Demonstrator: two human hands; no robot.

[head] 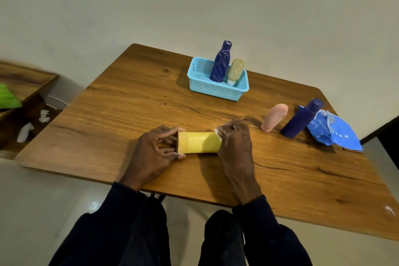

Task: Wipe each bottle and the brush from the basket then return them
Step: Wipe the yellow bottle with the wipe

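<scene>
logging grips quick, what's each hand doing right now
Left hand: grips the yellow bottle at its cap end.
Right hand: holds a white wipe round the bottle's other end.

Open tabletop (121, 110) left of basket (216, 90), pink bottle (274, 117), navy bottle (302, 120) perhaps crowding right

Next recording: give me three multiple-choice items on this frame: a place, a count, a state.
1. The pink plastic tube is: A in the light blue plastic basket; B on the wooden table; C in a hand.
2. Bottles in the basket: A one; B two; C four.
3. The yellow plastic tube is: A untouched; B in the basket; C held by both hands.
Key: B, it stands beside the plain dark blue bottle; B, a patterned dark blue bottle and a beige bottle; C, left hand and right hand grip its ends.
</scene>
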